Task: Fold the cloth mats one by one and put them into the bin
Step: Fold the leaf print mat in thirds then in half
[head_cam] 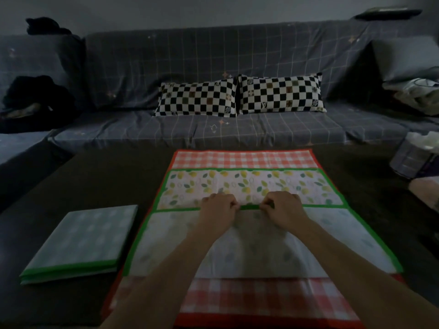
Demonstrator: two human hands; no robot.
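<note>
A green-edged mat with a lemon print (251, 186) lies on a red checked mat (242, 159) in the middle of the dark table. Its near part is turned over so the pale back faces up, and its green hem runs across the middle. My left hand (217, 205) and my right hand (282, 205) sit side by side on that hem, each pinching it between thumb and fingers. A folded green-edged mat (80, 241) rests flat at the left of the table. No bin shows in view.
The dark table (95, 181) stands before a grey checked sofa (213, 67) with two black-and-white checked cushions (240, 95). A round container with white stuff (418, 155) stands at the right edge. Dark clothes lie on the sofa's left end.
</note>
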